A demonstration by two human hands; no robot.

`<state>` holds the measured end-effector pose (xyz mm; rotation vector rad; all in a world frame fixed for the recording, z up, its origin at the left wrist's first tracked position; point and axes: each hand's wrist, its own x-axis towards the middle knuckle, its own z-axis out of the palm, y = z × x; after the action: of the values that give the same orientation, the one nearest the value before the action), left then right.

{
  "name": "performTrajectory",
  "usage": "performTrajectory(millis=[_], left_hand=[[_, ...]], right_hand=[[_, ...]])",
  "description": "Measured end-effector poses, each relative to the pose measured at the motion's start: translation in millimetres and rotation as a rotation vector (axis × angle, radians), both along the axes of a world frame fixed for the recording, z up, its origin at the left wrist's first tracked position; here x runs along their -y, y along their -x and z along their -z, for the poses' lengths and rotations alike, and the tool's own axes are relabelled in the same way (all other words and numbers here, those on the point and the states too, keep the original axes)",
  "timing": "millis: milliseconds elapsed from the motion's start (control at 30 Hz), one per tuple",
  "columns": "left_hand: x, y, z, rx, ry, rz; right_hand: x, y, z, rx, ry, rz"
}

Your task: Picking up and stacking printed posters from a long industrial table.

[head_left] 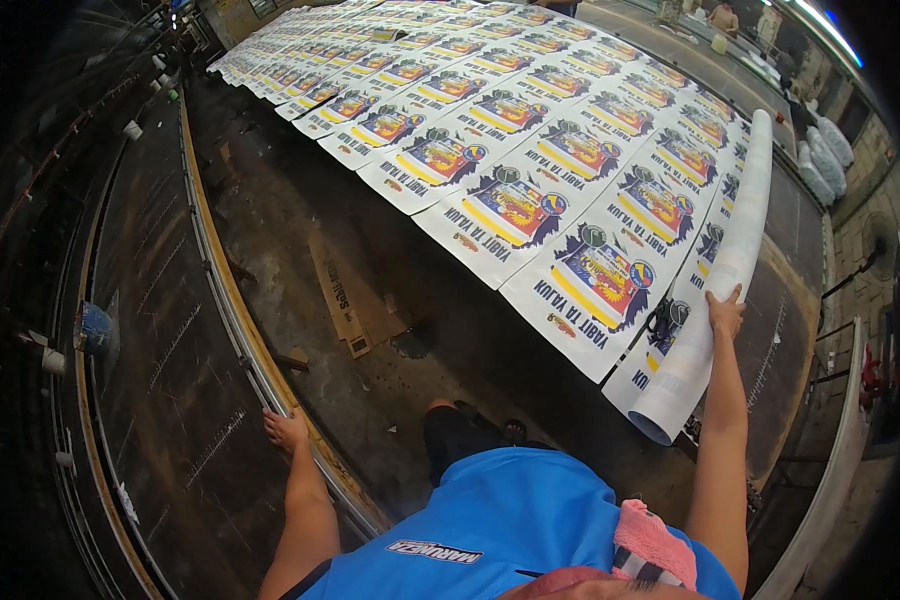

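My right hand [727, 314] lies against the near part of a long pale roll [735, 250] with its fingers spread over the curved side. The roll's open near end sticks out past the table's front edge. Beside it, printed sheets [542, 305] with repeated colourful designs cover the long table. A dark object that looks like scissors [660, 320] lies on the sheets next to the roll. Off to the left, my left hand [286, 430] rests on the edge rail [315, 455] of another long dark table, its fingers apart.
A dark aisle runs between the two tables, with a flattened cardboard piece [345, 300] on its floor. A blue bucket [96, 328] stands at the left. White sacks [828, 150] are stacked at the far right. Another person [723, 18] is in the background.
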<state>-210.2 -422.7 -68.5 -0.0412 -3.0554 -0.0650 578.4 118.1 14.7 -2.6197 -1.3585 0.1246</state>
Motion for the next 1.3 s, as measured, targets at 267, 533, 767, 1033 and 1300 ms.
performTrajectory(millis=[267,533,767,1033,1300], left_hand=[[3.4,0.4,0.7,-0.009,-0.004,-0.006],[2.6,1.7,4.4,-0.027,-0.001,0.004],[5.0,4.7,9.5,-0.054,-0.006,0.010],[5.3,3.3,7.1,-0.028,0.002,0.012],[7.6,1.1,6.2,-0.045,0.000,0.022]], right_hand=[[2.5,7.9,-5.2,-0.002,0.002,-0.001],[3.1,5.6,-6.2,-0.009,0.003,0.002],[3.1,2.6,-0.1,0.019,-0.012,-0.006],[2.1,0.0,4.7,0.009,-0.007,-0.005],[2.0,1.5,6.3,0.026,-0.008,-0.004]])
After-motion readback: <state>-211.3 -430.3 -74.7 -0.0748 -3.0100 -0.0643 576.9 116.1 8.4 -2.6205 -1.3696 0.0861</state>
